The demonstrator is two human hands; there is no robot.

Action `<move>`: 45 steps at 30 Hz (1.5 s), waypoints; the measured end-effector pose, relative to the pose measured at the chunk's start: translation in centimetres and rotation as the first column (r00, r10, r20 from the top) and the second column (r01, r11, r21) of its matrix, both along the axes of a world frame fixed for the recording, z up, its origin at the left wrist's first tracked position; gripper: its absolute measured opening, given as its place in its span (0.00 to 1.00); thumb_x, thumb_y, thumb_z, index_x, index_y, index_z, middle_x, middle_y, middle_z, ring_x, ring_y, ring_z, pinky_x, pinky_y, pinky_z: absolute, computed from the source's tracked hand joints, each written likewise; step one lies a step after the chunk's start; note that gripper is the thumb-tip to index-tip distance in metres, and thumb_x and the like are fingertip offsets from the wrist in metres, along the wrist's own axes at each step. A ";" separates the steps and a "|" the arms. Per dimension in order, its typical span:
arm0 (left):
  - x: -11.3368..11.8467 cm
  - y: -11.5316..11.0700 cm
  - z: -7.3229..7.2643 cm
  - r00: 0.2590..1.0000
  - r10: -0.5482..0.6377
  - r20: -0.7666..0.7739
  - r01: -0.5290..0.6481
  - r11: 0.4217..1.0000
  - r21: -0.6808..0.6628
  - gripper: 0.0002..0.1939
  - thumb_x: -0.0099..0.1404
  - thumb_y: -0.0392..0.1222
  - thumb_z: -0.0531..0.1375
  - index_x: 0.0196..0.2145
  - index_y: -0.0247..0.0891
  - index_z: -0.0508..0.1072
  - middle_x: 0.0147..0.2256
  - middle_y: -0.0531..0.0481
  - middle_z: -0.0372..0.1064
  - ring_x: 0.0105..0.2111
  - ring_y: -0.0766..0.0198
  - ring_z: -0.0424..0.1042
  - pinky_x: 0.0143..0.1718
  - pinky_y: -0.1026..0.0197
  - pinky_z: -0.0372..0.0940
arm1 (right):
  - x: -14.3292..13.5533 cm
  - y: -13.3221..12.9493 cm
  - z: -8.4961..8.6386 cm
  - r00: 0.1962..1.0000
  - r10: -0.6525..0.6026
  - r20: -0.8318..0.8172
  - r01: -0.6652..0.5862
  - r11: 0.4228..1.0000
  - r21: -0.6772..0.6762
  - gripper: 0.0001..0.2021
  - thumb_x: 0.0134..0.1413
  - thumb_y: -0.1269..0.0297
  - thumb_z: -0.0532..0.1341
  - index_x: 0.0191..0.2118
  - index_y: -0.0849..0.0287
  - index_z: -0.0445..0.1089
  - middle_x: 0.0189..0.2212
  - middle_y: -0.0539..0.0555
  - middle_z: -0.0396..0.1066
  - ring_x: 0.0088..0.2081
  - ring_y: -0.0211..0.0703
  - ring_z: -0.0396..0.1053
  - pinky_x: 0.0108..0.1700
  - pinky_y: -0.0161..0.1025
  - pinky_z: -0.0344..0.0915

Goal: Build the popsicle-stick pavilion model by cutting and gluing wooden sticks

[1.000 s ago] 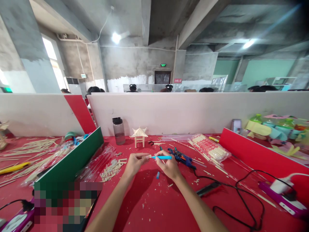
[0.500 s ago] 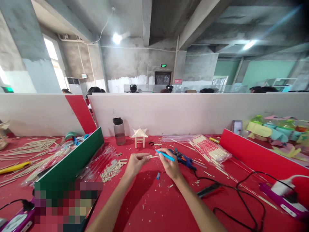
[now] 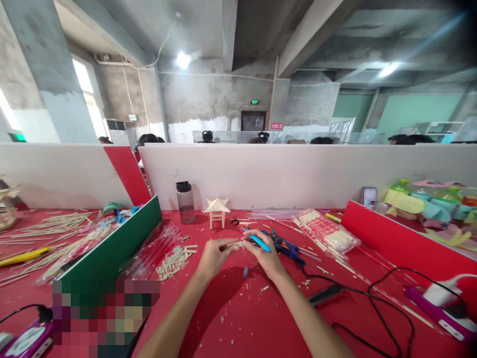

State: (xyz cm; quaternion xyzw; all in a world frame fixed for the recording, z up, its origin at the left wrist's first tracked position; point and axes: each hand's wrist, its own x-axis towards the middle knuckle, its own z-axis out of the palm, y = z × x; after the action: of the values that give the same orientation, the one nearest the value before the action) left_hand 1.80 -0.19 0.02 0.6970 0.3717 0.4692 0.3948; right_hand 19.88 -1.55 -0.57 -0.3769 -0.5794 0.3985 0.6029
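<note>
My left hand (image 3: 213,257) is closed, its thumb and fingers pinching a small pale wooden stick (image 3: 236,243). Opposite it, my right hand (image 3: 267,259) has a blue pen (image 3: 261,242) lodged between its fingers, while its fingertips meet the stick's other end. Much of the stick is hidden by the fingers. Below the hands, a small blue cap (image 3: 245,272) lies on the red table (image 3: 227,318). Just beyond them stands a little wooden pavilion model (image 3: 217,211) with a pointed roof and legs.
A water bottle (image 3: 185,203) stands left of the pavilion, with cut stick pieces (image 3: 175,263) nearer. At right lie a blue glue gun (image 3: 288,248), a bag of sticks (image 3: 326,228) and a black cable (image 3: 372,293). Green (image 3: 115,238) and red (image 3: 402,248) dividers flank the table.
My hands have drawn closer together around the stick, and the right fingertips now touch its end. The pen remains in my right hand. The view has shifted slightly.
</note>
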 end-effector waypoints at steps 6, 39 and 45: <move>-0.2 0.0 0.0 0.999 0.003 -0.048 -0.001 0.999 0.051 0.18 0.57 0.48 0.66 0.44 0.39 0.80 0.41 0.43 0.79 0.41 0.51 0.77 0.45 0.56 0.69 | 0.0 -0.1 0.2 1.000 -0.014 -0.006 0.014 1.000 -0.006 0.12 0.47 0.56 0.68 0.37 0.56 0.73 0.30 0.50 0.74 0.32 0.43 0.72 0.37 0.37 0.69; 0.2 -0.5 0.7 0.997 -0.046 0.064 0.052 0.995 -0.089 0.22 0.54 0.50 0.68 0.44 0.34 0.80 0.36 0.42 0.79 0.35 0.55 0.77 0.39 0.58 0.70 | 0.1 0.2 0.0 1.000 -0.021 -0.004 0.021 1.000 -0.007 0.14 0.46 0.54 0.68 0.36 0.55 0.72 0.29 0.51 0.74 0.30 0.44 0.73 0.35 0.39 0.71; 0.1 -0.1 -0.1 1.000 -0.012 -0.004 0.012 1.000 -0.006 0.20 0.57 0.48 0.66 0.45 0.36 0.79 0.35 0.43 0.79 0.33 0.57 0.76 0.37 0.59 0.69 | 0.1 0.2 -0.2 0.999 -0.027 -0.031 0.026 0.999 -0.035 0.12 0.46 0.56 0.68 0.35 0.55 0.72 0.28 0.50 0.74 0.28 0.43 0.72 0.34 0.38 0.69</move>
State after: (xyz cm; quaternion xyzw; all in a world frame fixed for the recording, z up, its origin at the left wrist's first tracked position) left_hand 1.86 -0.29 -0.12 0.6990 0.3698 0.4644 0.3987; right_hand 20.01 -1.31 -0.73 -0.3887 -0.5578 0.4062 0.6105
